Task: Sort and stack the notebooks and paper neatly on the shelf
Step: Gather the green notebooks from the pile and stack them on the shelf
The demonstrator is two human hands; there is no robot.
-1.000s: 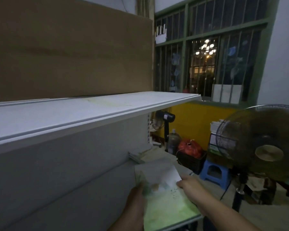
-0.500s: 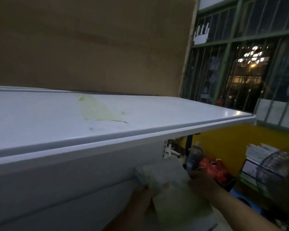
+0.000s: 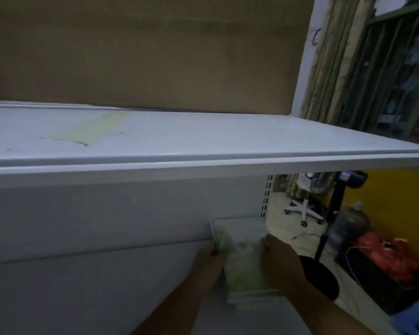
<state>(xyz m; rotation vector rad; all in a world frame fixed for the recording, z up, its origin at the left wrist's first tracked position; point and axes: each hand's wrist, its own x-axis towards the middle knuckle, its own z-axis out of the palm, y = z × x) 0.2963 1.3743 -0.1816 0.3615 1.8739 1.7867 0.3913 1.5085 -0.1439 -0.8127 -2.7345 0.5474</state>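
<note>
A stack of pale green notebooks and paper (image 3: pixel 246 269) lies low in the middle of the view, below the white upper shelf (image 3: pixel 203 163). My left hand (image 3: pixel 209 261) grips the stack's left edge, its thumb on top. My right hand (image 3: pixel 279 259) holds the right edge, fingers curled at the far corner. The stack's far end reaches the shelf unit's white back panel (image 3: pixel 107 226). The surface under the stack is hidden by my arms.
A brown cardboard sheet (image 3: pixel 143 52) stands behind the upper shelf, which bears a yellowish stain (image 3: pixel 92 129). To the right are a fan stand with a black base (image 3: pixel 322 274), a water jug (image 3: pixel 348 221), a black crate with a red bag (image 3: pixel 392 257) and a barred window (image 3: pixel 392 68).
The view has swung left and closer to the shelf. Both hands keep hold of the stack, which now lies straighter and nearer the back panel.
</note>
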